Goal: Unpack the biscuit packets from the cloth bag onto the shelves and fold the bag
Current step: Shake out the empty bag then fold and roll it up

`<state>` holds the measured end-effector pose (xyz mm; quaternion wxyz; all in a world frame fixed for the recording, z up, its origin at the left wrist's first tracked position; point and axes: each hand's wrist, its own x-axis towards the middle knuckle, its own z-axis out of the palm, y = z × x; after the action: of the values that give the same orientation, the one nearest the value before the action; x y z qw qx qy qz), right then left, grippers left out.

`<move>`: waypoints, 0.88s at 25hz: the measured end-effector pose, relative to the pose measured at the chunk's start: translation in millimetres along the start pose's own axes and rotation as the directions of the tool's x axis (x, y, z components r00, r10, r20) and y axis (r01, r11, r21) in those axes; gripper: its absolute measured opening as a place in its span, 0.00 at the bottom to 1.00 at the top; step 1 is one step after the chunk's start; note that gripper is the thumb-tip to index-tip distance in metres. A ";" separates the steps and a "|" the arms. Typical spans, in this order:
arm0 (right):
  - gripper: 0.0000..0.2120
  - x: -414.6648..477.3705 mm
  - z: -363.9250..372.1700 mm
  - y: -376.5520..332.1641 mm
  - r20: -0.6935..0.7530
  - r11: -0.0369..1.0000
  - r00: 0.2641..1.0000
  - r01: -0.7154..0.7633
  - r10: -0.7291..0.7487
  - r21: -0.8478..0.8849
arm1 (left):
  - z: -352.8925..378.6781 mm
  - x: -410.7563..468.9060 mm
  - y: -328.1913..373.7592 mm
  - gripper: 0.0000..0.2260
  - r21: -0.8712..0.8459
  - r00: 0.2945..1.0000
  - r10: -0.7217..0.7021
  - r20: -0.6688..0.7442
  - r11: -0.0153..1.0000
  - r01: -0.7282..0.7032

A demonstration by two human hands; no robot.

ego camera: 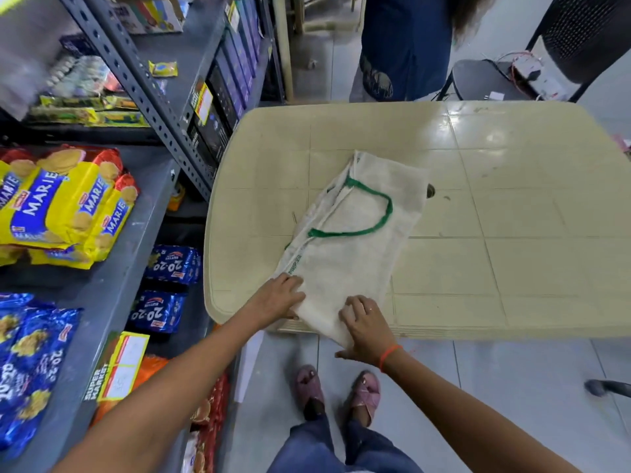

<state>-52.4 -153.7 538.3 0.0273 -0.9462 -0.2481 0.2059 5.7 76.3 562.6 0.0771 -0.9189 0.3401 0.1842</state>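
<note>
A white cloth bag point(355, 240) with a green handle lies flat and folded lengthwise on the beige table point(495, 216). Its near end hangs over the table's front edge. My left hand point(278, 297) grips that near end at its left corner. My right hand point(365, 324) pinches the same end on the right side. Yellow Marie biscuit packets point(65, 206) lie stacked on the grey shelf point(112, 295) at the left. Blue 20-20 biscuit packets point(27, 360) sit on the same shelf nearer to me, and more blue packets point(172, 264) rest on a lower level.
Grey metal shelving point(143, 93) with boxes and packets stands to the left of the table. Another person in blue point(406, 46) stands beyond the table's far edge. A black chair point(546, 63) holding a device with wires is at the far right. My feet point(338, 394) are on the tiled floor.
</note>
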 end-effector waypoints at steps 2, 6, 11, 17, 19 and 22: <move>0.34 2.6 -1.7 -7.6 -0.025 0.997 0.997 -0.070 0.070 0.007 | 2.2 2.9 1.1 0.16 0.075 0.999 0.002 -0.042 0.997 0.002; 0.20 9.9 -21.4 9.2 -0.066 0.989 0.995 -0.059 0.068 0.134 | -4.2 2.9 2.8 0.14 0.093 0.993 -0.054 -0.109 0.994 0.064; 0.08 8.5 -67.6 48.9 0.395 0.780 0.909 -0.344 0.136 0.523 | -28.2 4.6 15.8 0.16 -0.331 0.968 -0.130 0.213 0.923 0.197; 0.04 5.3 -113.1 95.4 0.591 0.519 0.801 -0.547 0.098 0.656 | -76.9 16.2 6.3 0.20 -0.664 0.959 -0.019 0.284 0.717 0.211; 0.02 20.5 -129.1 111.4 0.520 0.447 0.837 -0.536 0.171 0.716 | -95.8 40.3 -16.9 0.18 -0.650 0.966 -0.129 0.224 0.719 0.247; 0.09 56.0 -142.9 126.6 0.316 0.386 0.867 -0.462 0.385 0.798 | -112.2 76.2 -48.9 0.19 -0.647 0.927 -0.351 0.131 0.679 0.348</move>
<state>107.6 -230.3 628.4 0.4261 -0.8285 0.1348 0.3374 123.2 37.8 636.9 -0.2188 -0.9343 0.0714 0.2722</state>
